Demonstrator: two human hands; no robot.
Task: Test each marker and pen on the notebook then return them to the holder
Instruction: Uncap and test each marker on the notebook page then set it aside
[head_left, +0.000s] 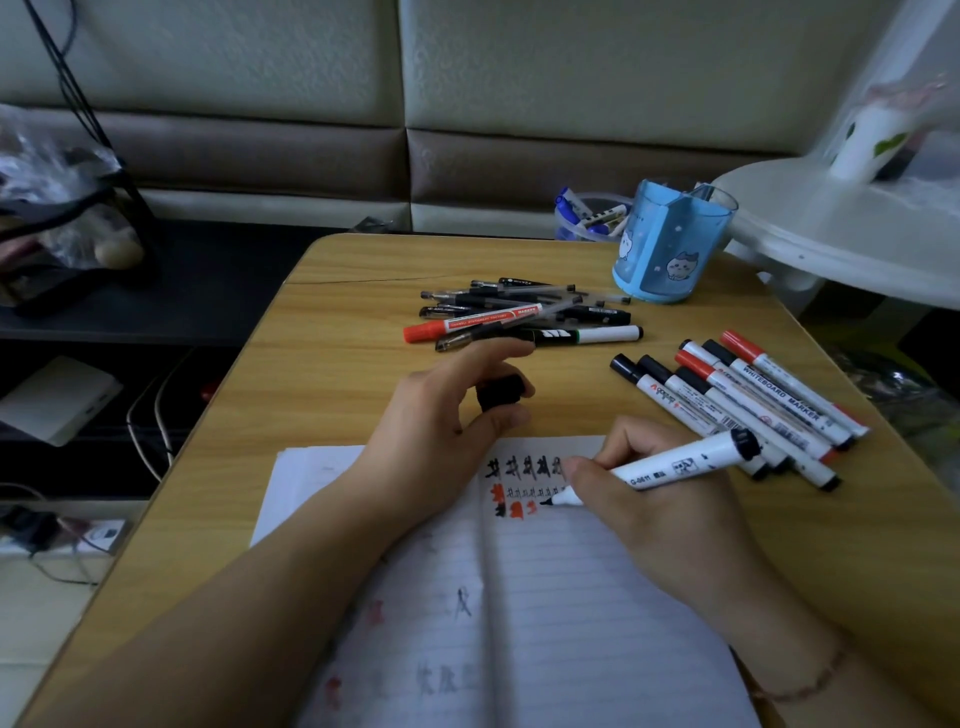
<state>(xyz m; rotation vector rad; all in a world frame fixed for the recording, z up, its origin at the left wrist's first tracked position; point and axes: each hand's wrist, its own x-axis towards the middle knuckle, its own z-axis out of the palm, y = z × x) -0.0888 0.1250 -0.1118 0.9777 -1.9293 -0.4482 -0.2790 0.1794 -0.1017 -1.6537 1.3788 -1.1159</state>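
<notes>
An open lined notebook (545, 597) lies at the table's near edge, with rows of black and red test marks near its top. My right hand (660, 514) grips a white marker (675, 462), its black tip touching the page beside the marks. My left hand (441, 426) rests on the notebook's top left and pinches a black cap (501, 391) between thumb and fingers. A pile of black pens with a red marker (519, 317) lies further back. Several capped whiteboard markers (748, 405) lie in a row at the right. The blue pen holder (670, 244) stands at the back right.
The wooden table (337, 332) ends at a sofa back behind. A white round stand (841, 228) overlaps the table's right rear corner. A clear container with blue items (587, 215) sits behind the holder. Dark shelving with cables and a bag is at left.
</notes>
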